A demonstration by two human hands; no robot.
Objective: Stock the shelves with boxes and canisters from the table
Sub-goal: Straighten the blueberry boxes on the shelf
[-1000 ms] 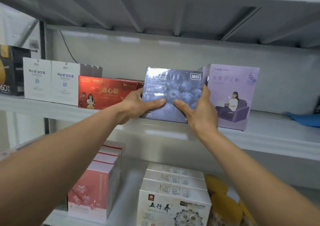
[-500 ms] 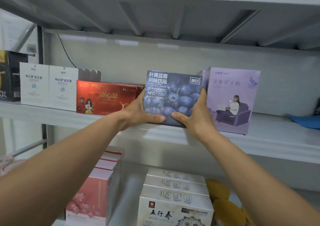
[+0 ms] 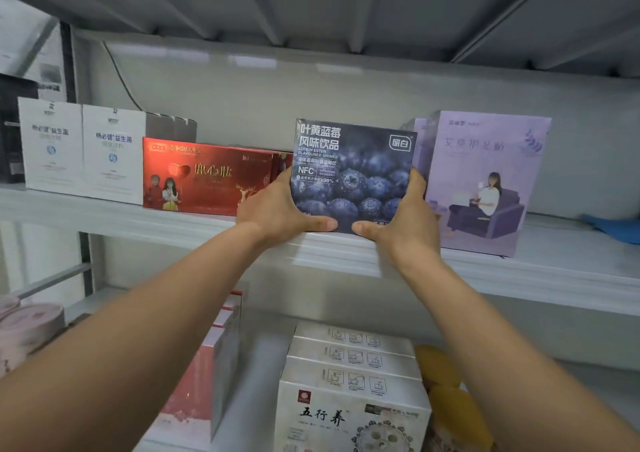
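The dark blue rectangular cardboard box, printed with blueberries and white lettering, stands upright between the two hands at the front lip of the white metal shelf. The left hand and right hand each clasp a side, thumbs along its bottom edge. The glossy red flat box sits just outside the left hand, the lilac box just outside the right. A second ago the blue box leaned back, with glare across its top and the thumbs higher on its face.
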